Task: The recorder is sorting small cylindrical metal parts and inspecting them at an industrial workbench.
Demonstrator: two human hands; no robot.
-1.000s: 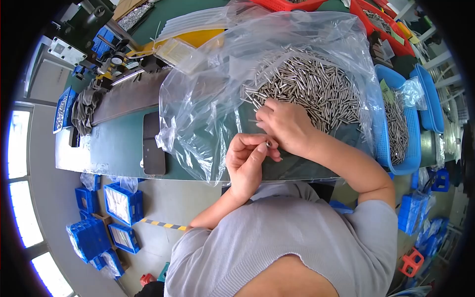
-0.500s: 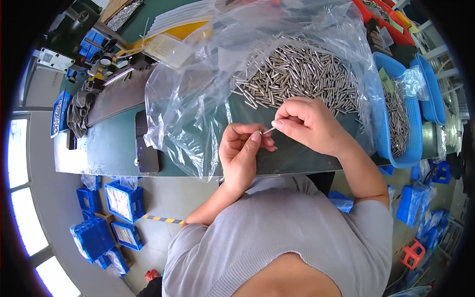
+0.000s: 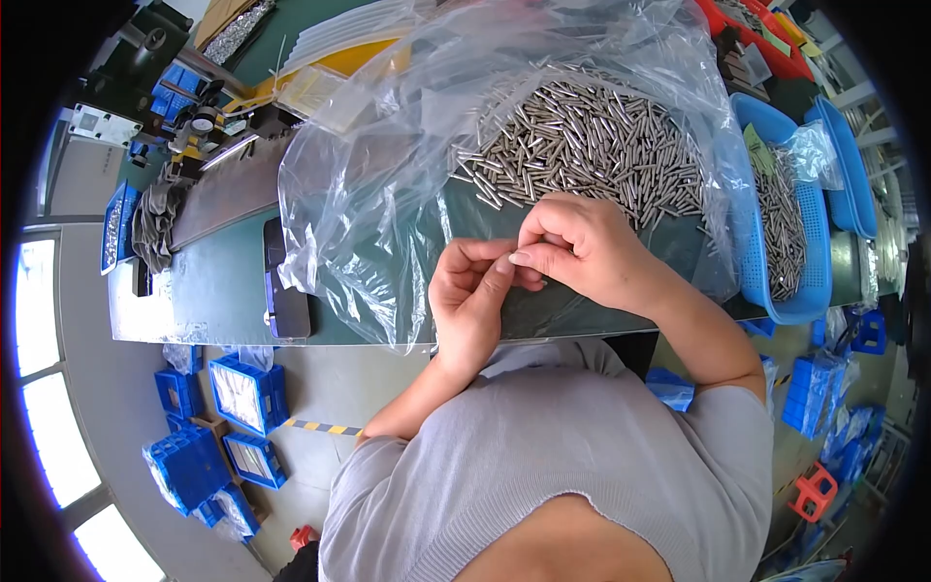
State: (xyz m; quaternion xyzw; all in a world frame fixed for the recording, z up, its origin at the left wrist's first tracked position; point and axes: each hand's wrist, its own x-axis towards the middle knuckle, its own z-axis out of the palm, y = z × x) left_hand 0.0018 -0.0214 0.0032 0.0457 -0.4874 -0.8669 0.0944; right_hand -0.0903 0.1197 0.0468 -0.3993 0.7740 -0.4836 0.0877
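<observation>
While the left hand (image 3: 472,296) and right hand (image 3: 587,250) meet in the head view, fingertips pinched, probably on a small metal part that's hidden, the metal pins (image 3: 592,145) lie just beyond; imo a sloppy pinch could drop it.

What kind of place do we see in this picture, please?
Probably a factory workshop: a large heap of small metal pins is on the green workbench, a blue basket holds similar pieces, and blue crates stand on the floor.
</observation>
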